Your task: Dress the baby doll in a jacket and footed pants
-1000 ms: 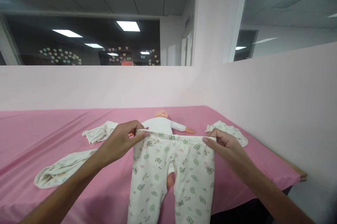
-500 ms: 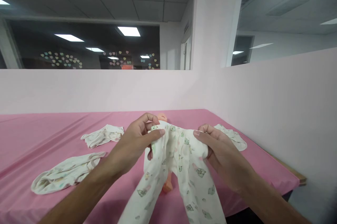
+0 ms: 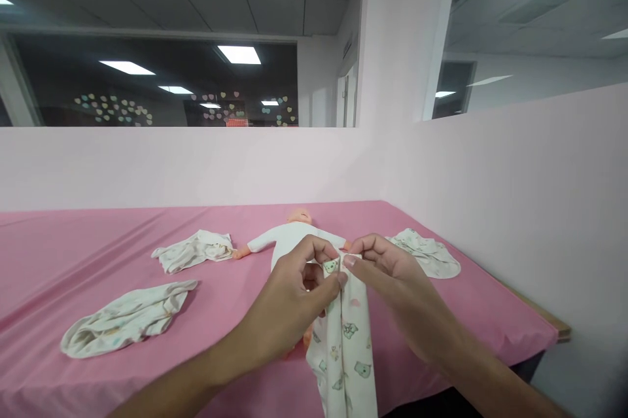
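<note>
1. The pants [image 3: 360,339], spread wide a second ago, are now bunched narrow, their top edge gathered between both hands.
2. The left hand [image 3: 294,290] pinches that edge between thumb and fingers; the right hand [image 3: 400,284] pinches just beside it.
3. Both hands angle inward, pants hanging below them; the doll [image 3: 289,235] lies beyond.

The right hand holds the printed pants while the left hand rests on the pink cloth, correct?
Not quite: the head view shows the left hand also pinching the printed pants, not resting on the pink cloth. The right hand does hold them.
</note>
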Demonstrator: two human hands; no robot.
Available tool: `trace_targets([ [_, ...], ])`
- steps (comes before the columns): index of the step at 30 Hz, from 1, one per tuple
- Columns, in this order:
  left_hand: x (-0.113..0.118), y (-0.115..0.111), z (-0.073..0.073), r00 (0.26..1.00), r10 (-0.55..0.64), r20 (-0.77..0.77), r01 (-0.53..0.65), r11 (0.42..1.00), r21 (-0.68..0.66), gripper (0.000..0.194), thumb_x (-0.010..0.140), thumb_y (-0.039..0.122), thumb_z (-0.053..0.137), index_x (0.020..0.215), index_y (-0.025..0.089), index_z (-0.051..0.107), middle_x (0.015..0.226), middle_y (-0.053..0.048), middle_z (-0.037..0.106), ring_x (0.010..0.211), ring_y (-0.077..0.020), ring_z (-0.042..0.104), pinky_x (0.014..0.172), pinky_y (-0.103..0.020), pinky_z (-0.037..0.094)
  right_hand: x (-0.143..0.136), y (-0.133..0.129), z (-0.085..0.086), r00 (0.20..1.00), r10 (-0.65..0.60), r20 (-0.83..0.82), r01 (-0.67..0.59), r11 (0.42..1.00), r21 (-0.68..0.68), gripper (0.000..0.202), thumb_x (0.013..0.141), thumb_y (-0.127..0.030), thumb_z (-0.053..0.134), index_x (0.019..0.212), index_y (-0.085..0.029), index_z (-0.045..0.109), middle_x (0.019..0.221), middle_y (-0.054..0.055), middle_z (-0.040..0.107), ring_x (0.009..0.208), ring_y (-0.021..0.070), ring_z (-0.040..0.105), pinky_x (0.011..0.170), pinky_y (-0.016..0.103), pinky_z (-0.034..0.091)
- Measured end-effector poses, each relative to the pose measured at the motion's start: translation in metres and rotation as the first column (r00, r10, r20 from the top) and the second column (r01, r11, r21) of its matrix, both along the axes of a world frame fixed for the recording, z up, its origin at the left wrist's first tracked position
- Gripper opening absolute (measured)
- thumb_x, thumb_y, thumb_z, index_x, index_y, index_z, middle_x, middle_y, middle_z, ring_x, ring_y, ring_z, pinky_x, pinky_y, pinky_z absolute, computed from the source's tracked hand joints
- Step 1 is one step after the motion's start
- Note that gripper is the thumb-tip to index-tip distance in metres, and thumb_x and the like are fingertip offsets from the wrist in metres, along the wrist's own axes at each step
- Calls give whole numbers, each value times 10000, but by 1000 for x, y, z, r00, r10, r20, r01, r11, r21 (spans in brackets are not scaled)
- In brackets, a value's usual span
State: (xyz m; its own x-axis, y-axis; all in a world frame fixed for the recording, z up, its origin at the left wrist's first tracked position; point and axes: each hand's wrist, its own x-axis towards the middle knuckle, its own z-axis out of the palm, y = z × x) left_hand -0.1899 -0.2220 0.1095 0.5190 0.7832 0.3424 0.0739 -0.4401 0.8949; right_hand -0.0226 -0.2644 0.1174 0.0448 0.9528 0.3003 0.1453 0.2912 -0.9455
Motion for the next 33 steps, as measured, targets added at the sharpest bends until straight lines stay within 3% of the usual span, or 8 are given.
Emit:
trace_targets([
  [4,3,-3,-5,999,-34,40,36,998,-44,254,869,381,614,1076,242,564,675,29,583,635,-140,605,613,-269,517,-1,0,-3,1000,-22,-2,22,1000,8,235,850,-446,625,889,-219,583,779,1,612,720,147,575,633,266,474],
  [7,4,-4,-10,997,-43,63,45,998,-35,339,877,352,613,1196,258,550,795,2,641,738,-157,641,703,-297,540,-2,-1,-7,999,-43,0,43,998,37,234,874,-453,594,936,-227,597,780,-1,614,722,150,591,634,270,493],
  [14,2,-7,-22,998,-56,-3,56,990,129,373,952,286,494,1323,312,513,1143,-43,625,1047,-189,583,930,-349,480,2,-1,-18,982,-57,179,37,993,110,295,856,-364,629,1137,-279,607,1102,36,630,986,191,595,849,320,519],
  [20,4,0,-32,996,66,-61,-41,936,351,304,967,292,469,1259,313,554,1070,-31,598,947,-175,559,824,-314,479,5,2,-21,977,81,197,-94,994,60,236,920,-342,541,1128,-271,627,947,18,647,881,174,595,796,314,518],
  [24,2,11,-37,985,161,-62,-119,892,436,201,944,290,524,1138,277,577,1049,-20,576,946,-174,528,819,-311,453,9,3,-28,984,59,170,-70,996,57,284,914,-350,549,1182,-283,613,894,9,637,812,166,584,774,311,512],
  [28,-4,19,-36,970,202,-137,-106,854,509,72,920,293,573,970,247,596,1019,-14,581,1006,-196,499,893,-347,400,13,4,-32,987,-3,161,-1,1000,21,305,886,-384,587,1168,-275,616,797,-4,609,748,167,567,741,315,513],
  [33,-4,20,-28,955,188,-228,-35,839,543,149,913,375,597,918,227,586,907,-3,553,921,-185,480,854,-341,382,14,3,-31,984,69,164,-74,997,28,252,908,-367,568,1135,-267,617,841,-7,605,782,151,554,781,305,499],
])
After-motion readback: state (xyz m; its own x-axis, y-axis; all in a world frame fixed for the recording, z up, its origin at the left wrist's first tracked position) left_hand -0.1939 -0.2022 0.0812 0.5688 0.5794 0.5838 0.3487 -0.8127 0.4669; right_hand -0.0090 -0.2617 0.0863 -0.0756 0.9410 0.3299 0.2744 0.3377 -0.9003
